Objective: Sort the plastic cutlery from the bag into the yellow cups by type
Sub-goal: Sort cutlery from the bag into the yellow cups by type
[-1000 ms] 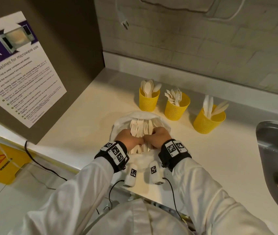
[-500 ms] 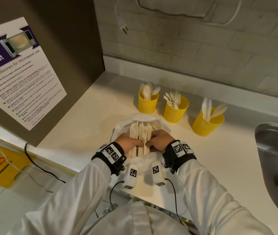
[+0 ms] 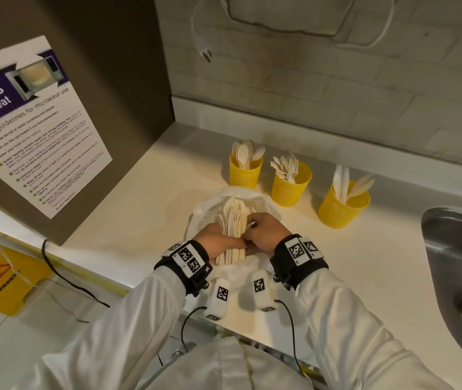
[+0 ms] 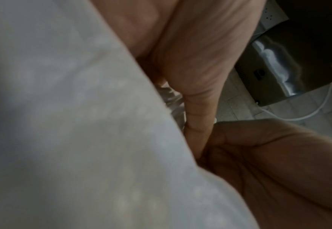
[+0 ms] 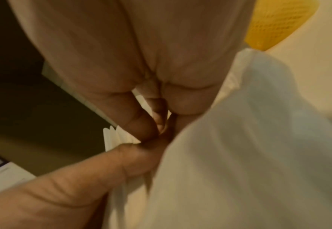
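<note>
Three yellow cups stand in a row on the counter: spoons at left, forks in the middle, knives at right. In front of them lies the white bag, opened out, with a bundle of pale cutlery on it. My left hand grips the bundle from the left, thumb laid across it. My right hand has curled fingers that pinch a piece in the bundle. In the right wrist view the right hand pinches by the cutlery handle ends, beside bag.
A steel sink is set into the counter at the right. A brown panel with a microwave safety poster stands at the left. A loose plug hangs on the brick wall behind. The counter's front edge runs just under my wrists.
Both hands stay on the bundle in the bag. My right hand's fingers have shifted from gripping the bundle's side to pinching at its top.
</note>
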